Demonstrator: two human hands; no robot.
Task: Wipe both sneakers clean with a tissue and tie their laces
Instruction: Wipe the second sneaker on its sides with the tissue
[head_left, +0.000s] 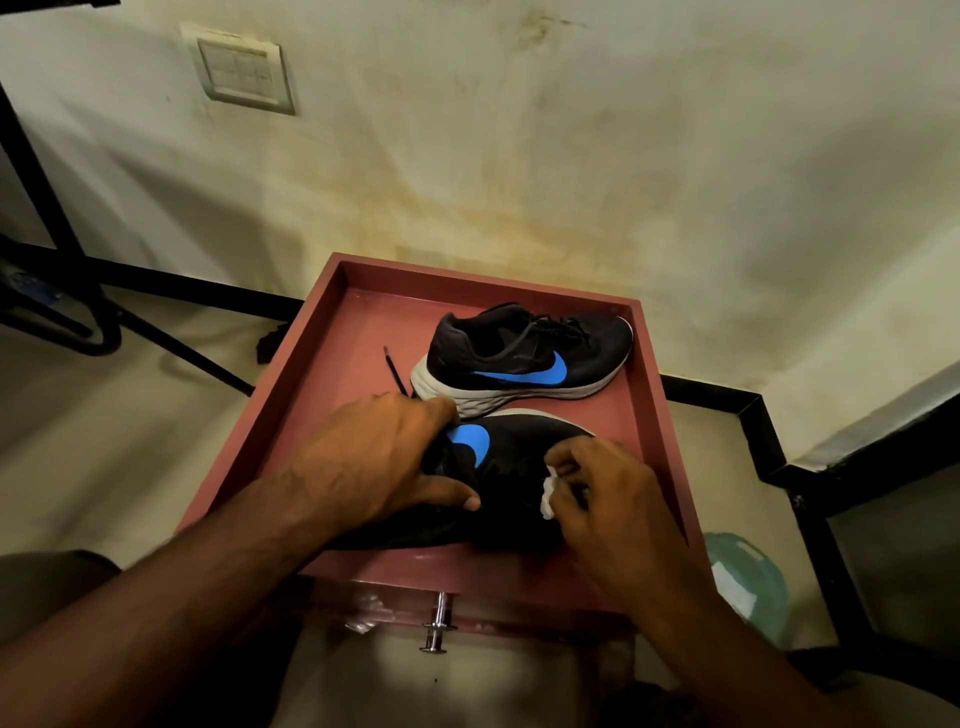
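Hands clamp the near sneaker (511, 467), lying left to right across the red tray (332, 332): left hand (374, 462) grips its heel end, right hand (608, 499) pinches a tissue (548, 499) against its toe end. Beyond stands the far sneaker (524, 358), toe pointing right.

A tray (332, 332) fills the centre of the frame. Two sneakers lie in it: the far sneaker (524, 356) toward the upper right, the near sneaker (509, 467) below it. A pen (395, 371) lies left of the far sneaker. A tissue (549, 493) rests on the near sneaker's right part.
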